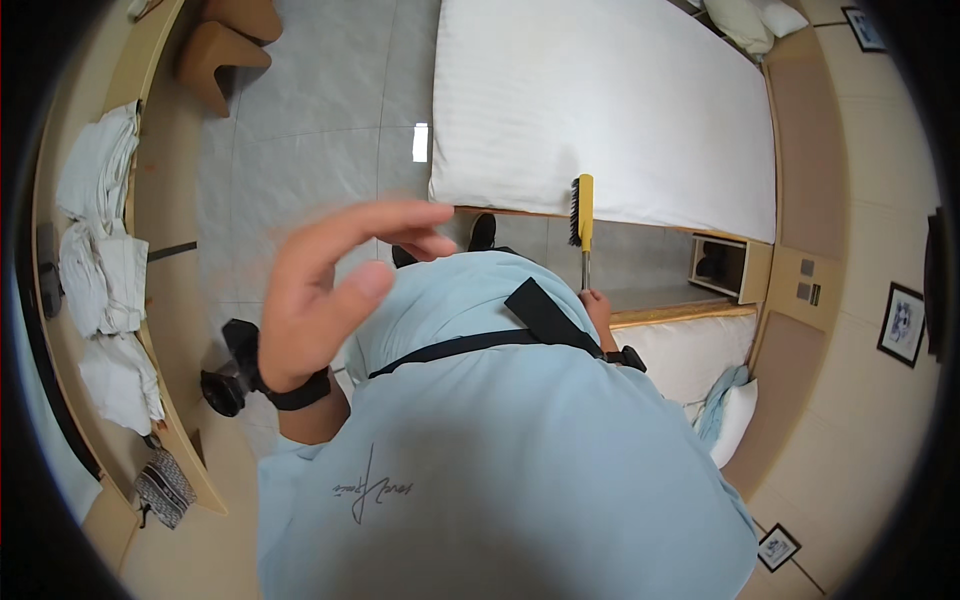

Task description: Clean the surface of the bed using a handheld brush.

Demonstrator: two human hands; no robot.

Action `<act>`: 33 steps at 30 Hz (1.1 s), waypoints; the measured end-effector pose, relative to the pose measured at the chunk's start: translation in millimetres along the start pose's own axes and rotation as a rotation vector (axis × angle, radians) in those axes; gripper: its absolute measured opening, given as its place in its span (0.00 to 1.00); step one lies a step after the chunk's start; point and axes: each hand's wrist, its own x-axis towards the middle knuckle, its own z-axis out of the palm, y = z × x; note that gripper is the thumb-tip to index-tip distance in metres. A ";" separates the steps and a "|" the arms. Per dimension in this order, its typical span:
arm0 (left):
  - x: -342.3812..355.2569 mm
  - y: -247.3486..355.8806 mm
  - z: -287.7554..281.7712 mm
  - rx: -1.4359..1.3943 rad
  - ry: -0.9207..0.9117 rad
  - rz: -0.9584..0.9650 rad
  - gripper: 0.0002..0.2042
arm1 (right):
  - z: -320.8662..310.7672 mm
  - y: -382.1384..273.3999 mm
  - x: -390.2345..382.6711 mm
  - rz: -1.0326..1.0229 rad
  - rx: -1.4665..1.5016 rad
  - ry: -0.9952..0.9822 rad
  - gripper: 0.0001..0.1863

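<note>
My left hand [325, 285] is raised above my light blue shirt, slightly blurred, with thumb and fingers apart and nothing between them; a black strap device circles its wrist. My right hand [596, 306], mostly hidden beside my body, grips the metal handle of a yellow brush [585, 205] with dark bristles. The brush head stands upright at the near edge of a bed [600, 90] covered by a white sheet. My dark shoes [482, 232] show just past my shirt.
A second white bed [690, 350] lies to my right, with an open cubby [715, 265] between the beds. A long wooden desk [175, 440] with folded white cloths [95, 270] runs along the left. Brown chairs [215, 65] stand on the grey tiled floor [300, 90]. Framed pictures [903, 320] hang at right.
</note>
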 end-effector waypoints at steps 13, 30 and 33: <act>38.9 -49.2 71.6 0.410 -0.636 -0.019 0.14 | 10.6 14.8 6.7 0.127 0.217 0.008 0.05; 74.5 -47.3 89.2 0.794 -0.745 0.186 0.07 | 5.6 57.5 89.2 0.098 0.305 0.163 0.08; 80.7 -46.9 80.5 0.690 -0.674 0.128 0.08 | -6.8 61.8 133.4 0.083 0.233 0.201 0.08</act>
